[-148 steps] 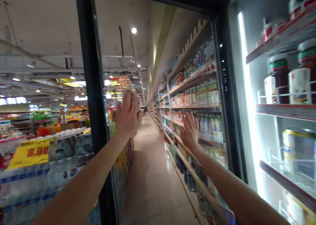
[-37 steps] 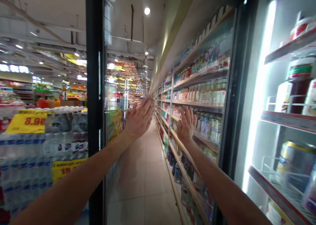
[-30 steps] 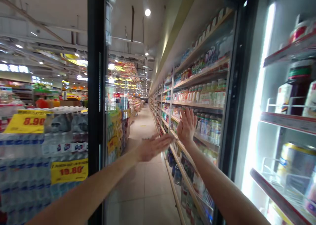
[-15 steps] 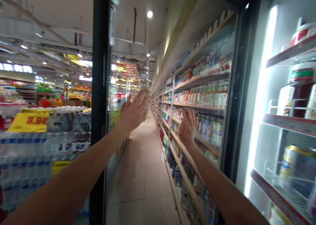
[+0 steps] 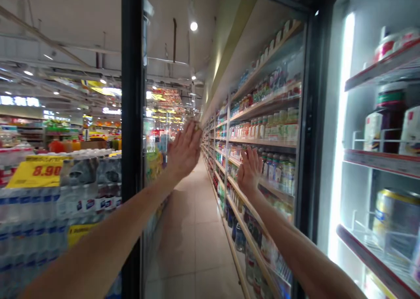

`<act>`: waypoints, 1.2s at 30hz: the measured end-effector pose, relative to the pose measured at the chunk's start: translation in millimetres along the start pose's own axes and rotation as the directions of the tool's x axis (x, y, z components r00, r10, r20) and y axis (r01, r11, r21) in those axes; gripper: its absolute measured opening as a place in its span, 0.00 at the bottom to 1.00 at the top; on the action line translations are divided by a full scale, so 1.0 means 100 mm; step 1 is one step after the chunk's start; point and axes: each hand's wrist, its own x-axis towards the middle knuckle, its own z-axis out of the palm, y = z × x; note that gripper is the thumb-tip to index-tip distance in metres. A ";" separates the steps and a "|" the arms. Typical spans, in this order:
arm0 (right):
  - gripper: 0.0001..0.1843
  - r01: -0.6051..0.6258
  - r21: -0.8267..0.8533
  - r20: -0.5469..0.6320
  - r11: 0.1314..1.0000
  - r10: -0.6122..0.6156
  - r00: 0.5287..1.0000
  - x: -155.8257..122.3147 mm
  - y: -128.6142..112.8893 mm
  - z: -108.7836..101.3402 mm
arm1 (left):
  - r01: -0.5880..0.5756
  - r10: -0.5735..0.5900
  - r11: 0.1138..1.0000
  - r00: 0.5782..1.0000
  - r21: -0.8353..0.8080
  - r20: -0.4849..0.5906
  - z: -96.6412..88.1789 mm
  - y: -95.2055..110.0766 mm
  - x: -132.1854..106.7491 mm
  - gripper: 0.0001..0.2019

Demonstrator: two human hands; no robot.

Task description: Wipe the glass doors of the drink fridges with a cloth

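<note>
A glass cooler door in a dark frame stands open in front of me. My left hand lies flat on the glass, fingers together, over what looks like a small crumpled brownish cloth. Only an edge of it shows past the fingertips; the palm hides the rest. To the right and slightly lower, my right hand rests against the same pane with its fingers stretched out and nothing visible in it. Faint reflections of fingers show beside both hands.
Lit cooler shelves with bottles and cans stand at the right. Stacked water bottles and a yellow price sign are on the left. Through the glass, an aisle floor runs beside drink shelves.
My left hand has moved a little to the right on the glass with the cloth. My right hand stays in nearly the same spot. The view has shifted slightly.
</note>
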 end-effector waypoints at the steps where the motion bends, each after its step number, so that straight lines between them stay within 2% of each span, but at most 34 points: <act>1: 0.28 0.008 0.036 -0.009 0.999 -0.008 1.000 0.06 -0.07 -0.01 | -0.031 0.031 0.999 0.999 -0.014 0.006 0.04 0.08 -0.01 0.29; 4: 0.31 0.107 0.253 0.048 0.961 -0.123 0.991 0.28 -0.44 -0.01 | -0.135 0.136 0.990 0.991 -0.052 0.018 0.13 0.26 -0.14 0.32; 6: 0.31 0.126 0.361 0.145 0.924 -0.189 0.971 0.41 -0.76 0.04 | -0.091 0.091 0.995 0.996 -0.036 0.002 0.10 0.23 -0.23 0.35; 9: 0.31 0.059 0.294 0.258 0.954 -0.138 0.956 0.50 -1.19 0.19 | -0.023 0.023 1.000 1.000 -0.018 0.016 -0.08 -0.02 -0.36 0.39; 11: 0.32 0.059 0.205 0.277 0.977 -0.116 0.954 0.49 -1.29 0.26 | -0.049 0.050 0.998 0.998 -0.028 0.039 -0.19 -0.18 -0.42 0.41; 13: 0.32 0.135 0.160 0.278 0.978 -0.176 0.944 0.46 -1.13 0.28 | -0.067 0.068 0.997 0.996 -0.036 0.055 -0.25 -0.25 -0.46 0.44; 15: 0.30 0.208 0.121 0.269 0.970 -0.234 0.934 0.45 -0.68 0.21 | -0.047 0.049 0.998 0.997 -0.033 0.060 -0.25 -0.24 -0.47 0.46; 16: 0.29 0.186 0.079 0.250 0.979 -0.200 0.947 0.45 -0.39 0.16 | -0.033 0.035 0.999 0.997 -0.031 0.067 -0.23 -0.20 -0.46 0.47; 18: 0.29 -0.002 -0.023 0.138 1.000 0.005 0.990 0.52 0.19 0.06 | 0.010 -0.009 1.000 0.998 -0.019 0.066 -0.17 -0.11 -0.45 0.45; 20: 0.29 -0.251 -0.060 -0.039 0.966 0.249 0.968 0.61 0.55 0.03 | 0.073 -0.073 0.997 0.996 0.005 0.042 -0.11 -0.03 -0.43 0.42; 21: 0.29 -0.315 -0.050 -0.116 0.948 0.308 0.944 0.65 0.59 0.04 | 0.101 -0.102 0.995 0.994 0.016 0.027 -0.08 0.00 -0.43 0.40; 22: 0.29 -0.321 -0.033 -0.162 0.946 0.312 0.936 0.67 0.54 0.07 | 0.122 -0.122 0.992 0.992 0.025 0.012 -0.06 0.02 -0.43 0.39; 23: 0.29 -0.260 -0.019 -0.172 0.966 0.253 0.952 0.66 0.41 0.11 | 0.128 -0.128 0.991 0.992 0.031 -0.001 -0.04 0.03 -0.43 0.38; 24: 0.29 -0.139 -0.004 -0.142 0.990 0.137 0.980 0.63 0.23 0.15 | 0.124 -0.124 0.992 0.992 0.033 -0.009 -0.04 0.03 -0.44 0.37; 25: 0.29 0.041 0.014 -0.068 0.999 -0.040 0.997 0.60 0.03 0.19 | 0.113 -0.113 0.993 0.993 0.032 -0.014 -0.03 0.03 -0.44 0.37; 26: 0.28 0.232 0.047 0.026 0.972 -0.233 0.972 0.56 -0.13 0.21 | 0.102 -0.102 0.994 0.995 0.028 -0.017 -0.04 0.02 -0.45 0.37; 27: 0.26 0.360 0.085 0.085 0.929 -0.367 0.926 0.53 -0.24 0.21 | 0.095 -0.094 0.995 0.995 0.021 -0.019 -0.04 0.02 -0.46 0.37; 28: 0.23 0.415 0.101 0.097 0.904 -0.425 0.900 0.54 -0.27 0.19 | 0.090 -0.089 0.996 0.996 0.012 -0.019 -0.05 0.01 -0.47 0.37; 29: 0.22 0.422 0.101 0.089 0.901 -0.430 0.898 0.57 -0.21 0.14 | 0.088 -0.088 0.996 0.996 0.005 -0.020 -0.06 0.01 -0.47 0.37; 30: 0.21 0.366 0.074 0.042 0.928 -0.369 0.928 0.65 -0.08 0.08 | 0.091 -0.091 0.996 0.996 0.001 -0.024 -0.06 0.02 -0.47 0.37; 32: 0.24 0.172 0.003 -0.085 0.985 -0.171 0.982 0.88 0.29 -0.06 | 0.101 -0.101 0.995 0.994 0.000 -0.038 -0.07 0.04 -0.46 0.37; 33: 0.25 0.023 -0.046 -0.212 0.999 -0.032 0.977 1.00 0.47 -0.11 | 0.103 -0.103 0.995 0.994 0.001 -0.047 -0.07 0.05 -0.46 0.37; 35: 0.26 -0.068 -0.076 -0.298 0.995 0.043 0.954 1.17 0.68 -0.15 | 0.107 -0.107 0.994 0.993 0.002 -0.054 -0.07 0.06 -0.46 0.35; 36: 0.25 -0.061 -0.083 -0.296 0.995 0.034 0.955 1.19 0.68 -0.14 | 0.109 -0.109 0.994 0.993 0.003 -0.053 -0.07 0.07 -0.45 0.35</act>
